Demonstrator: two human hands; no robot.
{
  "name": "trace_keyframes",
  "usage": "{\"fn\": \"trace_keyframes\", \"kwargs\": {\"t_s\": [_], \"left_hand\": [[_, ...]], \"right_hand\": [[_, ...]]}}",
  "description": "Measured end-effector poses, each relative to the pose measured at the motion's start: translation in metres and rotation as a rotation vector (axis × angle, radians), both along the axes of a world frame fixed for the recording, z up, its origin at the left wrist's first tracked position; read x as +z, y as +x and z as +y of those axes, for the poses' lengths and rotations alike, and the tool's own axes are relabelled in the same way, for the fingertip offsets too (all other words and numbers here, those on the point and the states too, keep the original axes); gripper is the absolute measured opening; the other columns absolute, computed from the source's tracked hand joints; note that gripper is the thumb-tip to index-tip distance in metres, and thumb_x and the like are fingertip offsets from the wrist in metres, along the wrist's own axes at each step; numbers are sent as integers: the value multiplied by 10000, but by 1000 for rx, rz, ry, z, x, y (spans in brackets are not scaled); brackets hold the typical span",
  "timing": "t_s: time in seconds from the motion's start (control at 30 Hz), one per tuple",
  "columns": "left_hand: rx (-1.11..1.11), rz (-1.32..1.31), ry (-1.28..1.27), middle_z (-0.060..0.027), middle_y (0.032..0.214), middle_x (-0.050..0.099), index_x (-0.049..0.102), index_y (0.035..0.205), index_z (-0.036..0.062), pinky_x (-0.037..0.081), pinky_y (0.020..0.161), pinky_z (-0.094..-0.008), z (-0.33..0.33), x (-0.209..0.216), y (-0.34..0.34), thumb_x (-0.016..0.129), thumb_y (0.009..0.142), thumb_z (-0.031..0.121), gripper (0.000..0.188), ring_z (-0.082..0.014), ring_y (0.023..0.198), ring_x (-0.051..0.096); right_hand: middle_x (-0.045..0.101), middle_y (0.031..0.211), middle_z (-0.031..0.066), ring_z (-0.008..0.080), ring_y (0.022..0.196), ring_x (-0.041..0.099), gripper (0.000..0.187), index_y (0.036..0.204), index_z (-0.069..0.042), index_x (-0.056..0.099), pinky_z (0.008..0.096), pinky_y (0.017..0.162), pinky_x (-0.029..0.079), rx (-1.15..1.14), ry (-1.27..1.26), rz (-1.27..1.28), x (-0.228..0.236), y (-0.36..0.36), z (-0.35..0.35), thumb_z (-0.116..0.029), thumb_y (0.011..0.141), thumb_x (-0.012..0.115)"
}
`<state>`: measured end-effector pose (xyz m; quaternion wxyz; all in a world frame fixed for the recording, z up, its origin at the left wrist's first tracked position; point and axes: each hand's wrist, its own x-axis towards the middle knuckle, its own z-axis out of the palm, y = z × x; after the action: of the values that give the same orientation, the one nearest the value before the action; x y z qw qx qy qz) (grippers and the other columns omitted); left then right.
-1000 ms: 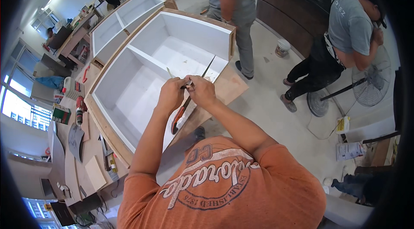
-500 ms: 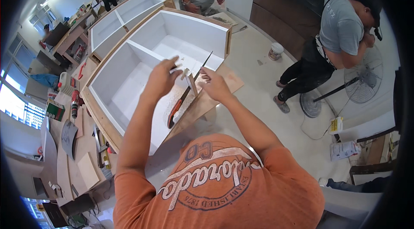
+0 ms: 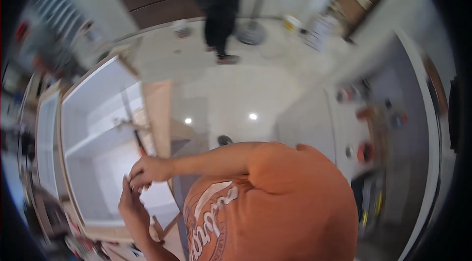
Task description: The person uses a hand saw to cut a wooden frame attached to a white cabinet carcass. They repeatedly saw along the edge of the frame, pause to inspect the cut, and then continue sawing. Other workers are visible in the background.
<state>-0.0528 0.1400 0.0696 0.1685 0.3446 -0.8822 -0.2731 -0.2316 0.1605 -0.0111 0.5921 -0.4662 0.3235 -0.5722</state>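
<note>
My right hand (image 3: 151,169) and my left hand (image 3: 132,208) meet over the near part of a white-lined wooden cabinet box (image 3: 73,162). Their fingertips are pressed together; anything small between them is too blurred to make out. Just beyond my right hand lies a handsaw (image 3: 138,137), its dark blade pointing away over the box's right side. A bit of its orange handle shows, and the rest is behind my right hand. Small wooden pieces (image 3: 140,124) lie by the blade. A flat tan board (image 3: 158,108) sits along the box's right edge.
A second white-lined box (image 3: 46,133) stands to the left. One person (image 3: 219,15) stands at the far side near a pedestal fan (image 3: 251,34) and a white bucket (image 3: 181,29); another person (image 3: 46,44) is at far left. On the right, a cabinet (image 3: 418,79) holds a red roll (image 3: 365,152) and tools.
The view has swung to the right. My hands have left the wooden pieces by the saw blade and come together nearer to me, beside the saw's handle end.
</note>
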Motion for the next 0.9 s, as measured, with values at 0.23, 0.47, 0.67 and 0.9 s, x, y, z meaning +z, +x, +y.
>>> {"fn": "trace_keyframes", "kwargs": {"t_s": [0.23, 0.47, 0.67, 0.9], "left_hand": [[-340, -177, -216, -148, 810, 646, 463, 1505, 42, 498, 650, -361, 15, -13, 17, 510, 985, -34, 527, -214, 671, 577], [-390, -137, 43, -49, 635, 577, 678, 1075, -20, 397, 498, -300, 57, -8, 8, 505, 1059, 182, 266, -113, 541, 469], [-451, -51, 166, -66, 730, 627, 693, 986, -12, 426, 577, -296, 106, -16, -4, 565, 1045, 207, 261, -133, 640, 529], [-951, 107, 105, -168, 863, 591, 633, 1092, -64, 468, 739, -420, 209, -57, -55, 603, 967, 56, 176, -344, 791, 565]], "right_hand": [[708, 793, 64, 130, 704, 675, 334, 937, 31, 712, 276, 636, 554, -294, 110, -12, 1, 19, 87, -298, 974, 664], [727, 792, 79, 126, 670, 673, 259, 943, 23, 724, 266, 613, 539, -609, 91, -191, 1, 9, 172, -233, 961, 696], [729, 776, 77, 131, 669, 683, 234, 883, 20, 732, 263, 614, 545, -766, 24, -130, 17, 6, 246, -212, 910, 737], [733, 771, 91, 127, 659, 683, 181, 900, 28, 742, 271, 613, 546, -968, 118, 129, 12, 12, 386, -147, 862, 716]]}}
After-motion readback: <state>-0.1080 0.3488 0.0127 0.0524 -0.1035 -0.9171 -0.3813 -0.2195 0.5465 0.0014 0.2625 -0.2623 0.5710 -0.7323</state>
